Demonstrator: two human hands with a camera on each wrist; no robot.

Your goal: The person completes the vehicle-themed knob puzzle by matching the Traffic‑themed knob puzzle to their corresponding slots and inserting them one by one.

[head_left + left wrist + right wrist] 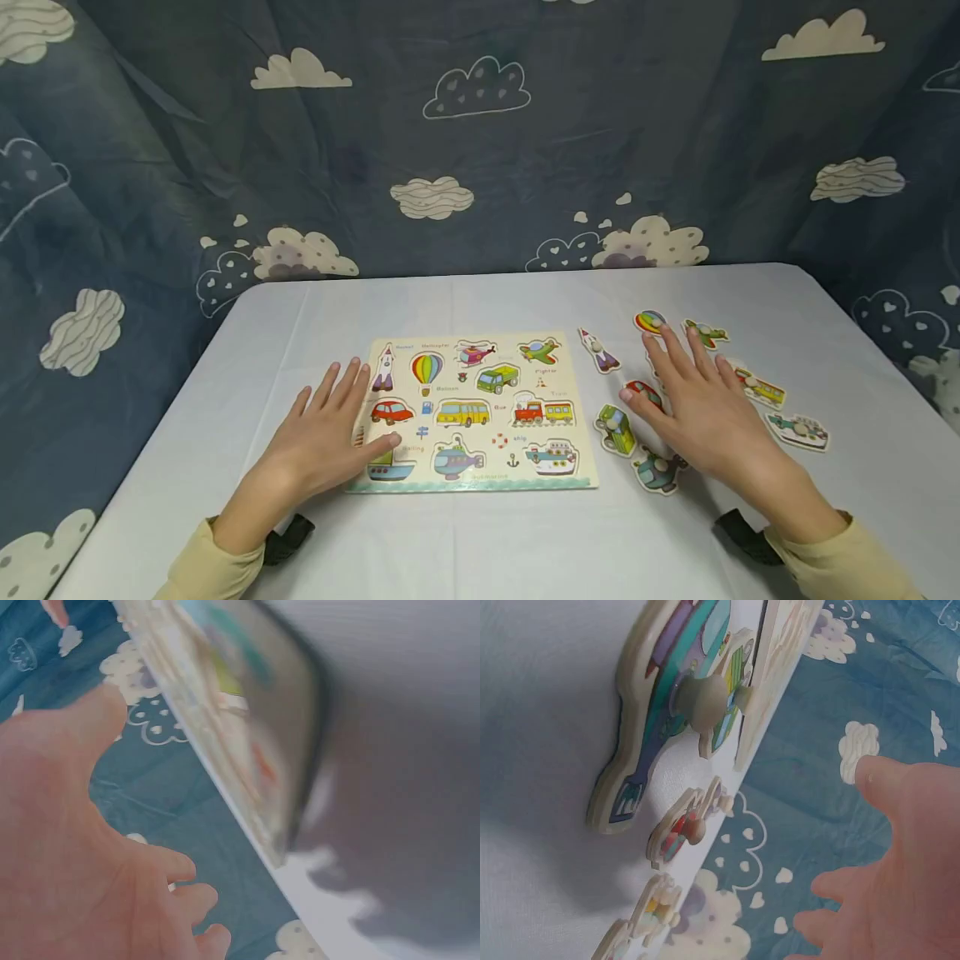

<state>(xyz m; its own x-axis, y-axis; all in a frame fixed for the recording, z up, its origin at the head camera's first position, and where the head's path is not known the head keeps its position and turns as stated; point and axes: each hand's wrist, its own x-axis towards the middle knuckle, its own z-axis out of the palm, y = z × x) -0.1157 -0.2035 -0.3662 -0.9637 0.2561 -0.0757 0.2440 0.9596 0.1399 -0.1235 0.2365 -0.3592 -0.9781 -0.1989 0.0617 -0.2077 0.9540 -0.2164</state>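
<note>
A flat puzzle board printed with vehicles lies on the white table. Over its left edge, my left hand hovers with fingers spread, holding nothing. My right hand, also spread, hangs above the loose wooden pieces at the right. Around it lie a rocket piece, a balloon piece, a plane piece, a green truck piece and a ship piece. The right wrist view shows the submarine piece close up, its round knob upward, apart from the fingers. The hand partly covers a red car piece.
A yellow vehicle piece lies beyond the right hand. The white tablecloth stretches around the board. A dark blue cloud-patterned curtain hangs behind the table. Black straps sit at both wrists.
</note>
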